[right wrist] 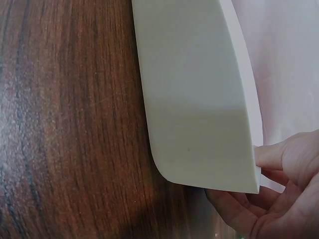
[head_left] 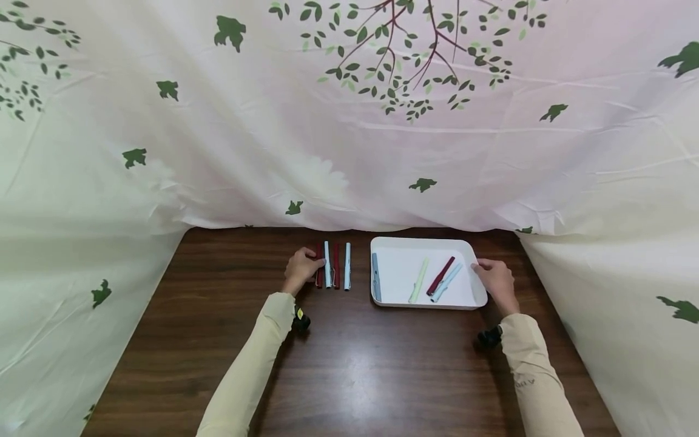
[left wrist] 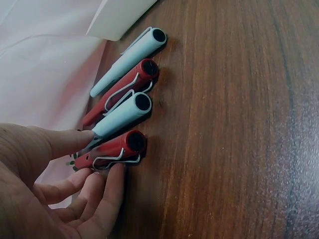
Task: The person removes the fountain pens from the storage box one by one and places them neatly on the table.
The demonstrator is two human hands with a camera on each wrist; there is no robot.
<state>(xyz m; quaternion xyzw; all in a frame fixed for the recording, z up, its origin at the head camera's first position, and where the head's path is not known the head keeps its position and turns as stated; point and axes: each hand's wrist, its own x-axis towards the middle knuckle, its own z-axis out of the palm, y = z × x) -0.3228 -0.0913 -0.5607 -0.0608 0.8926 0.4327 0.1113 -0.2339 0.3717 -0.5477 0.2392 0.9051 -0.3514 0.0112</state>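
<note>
My left hand [head_left: 303, 268] is at the left end of a row of capped pens lying side by side on the table. Its fingers touch the outer side of the leftmost red pen [left wrist: 117, 148], while the thumb reaches across to the neighbouring light blue pen [left wrist: 124, 115]. Beyond them lie another red pen [head_left: 336, 267] and another light blue pen [head_left: 347, 267]. All have wire clips and black ends. My right hand [head_left: 496, 280] grips the right end of a white tray [right wrist: 199, 124], thumb at the rim and fingers under the corner.
Inside the tray lie a grey-blue pen [head_left: 376, 276] along the left wall, a pale green pen [head_left: 418, 281], a dark red pen [head_left: 440, 277] and a light blue pen [head_left: 446, 283]. A printed cloth [head_left: 349, 152] hangs behind the dark wooden table [head_left: 349, 364].
</note>
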